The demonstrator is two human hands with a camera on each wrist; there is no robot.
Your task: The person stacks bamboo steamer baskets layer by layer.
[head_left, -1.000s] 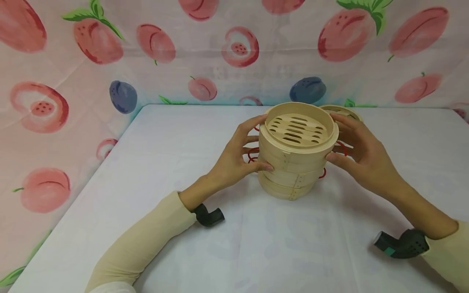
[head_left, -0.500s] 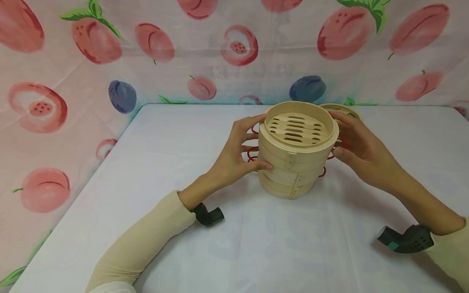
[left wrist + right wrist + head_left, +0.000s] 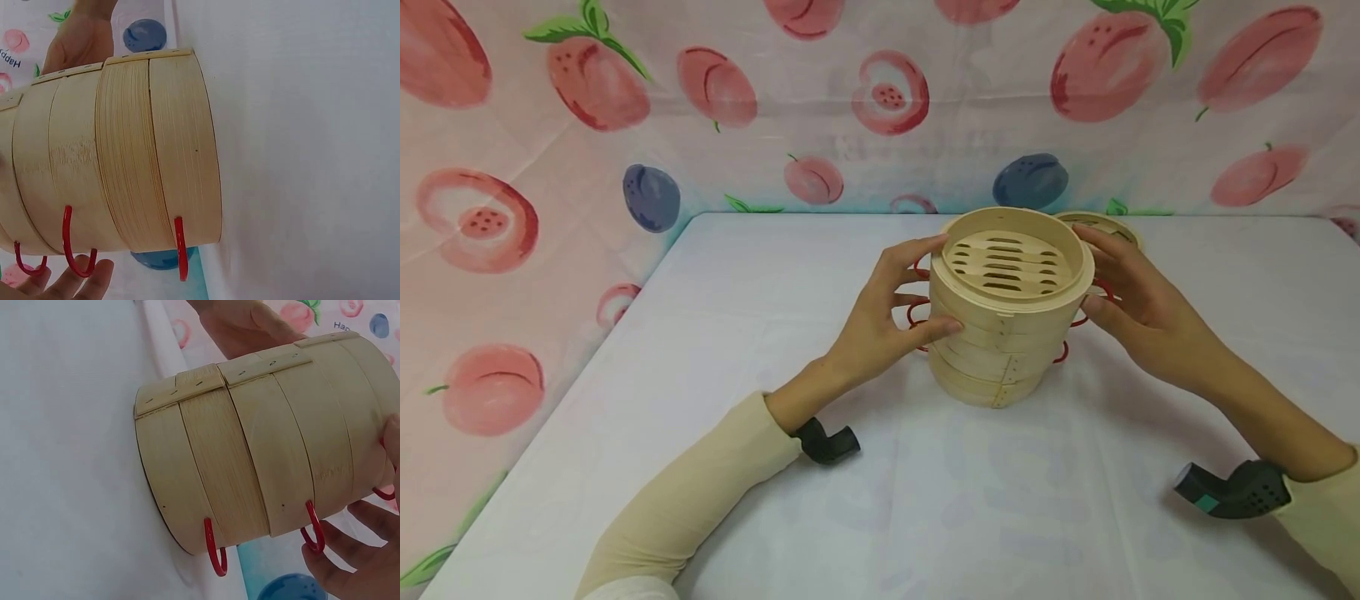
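A stack of round bamboo steamer baskets (image 3: pixel 977 358) stands upright on the white tabletop, its slatted top tier facing up. Red loop handles (image 3: pixel 315 531) stick out from its sides. On the left my left hand (image 3: pixel 876 321) grips the upper part, thumb across the front wall and fingers spread along the side and rim. My right hand (image 3: pixel 1157 325) holds the opposite side, thumb close to a red handle and fingertips at the upper rim. Some right fingers are hidden behind the stack in the head view; the right wrist view shows fingers below the handles.
Behind the stack, partly hidden, lies a round woven bamboo lid (image 3: pixel 1105 225). A fruit-printed cloth (image 3: pixel 820 92) hangs behind the white tabletop (image 3: pixel 962 500) and along its left. Dark cameras sit on both wrists.
The top tier has turned slightly, its front seam shifting right. My right thumb has slid back off the front wall toward the right side; my left thumb has moved slightly up.
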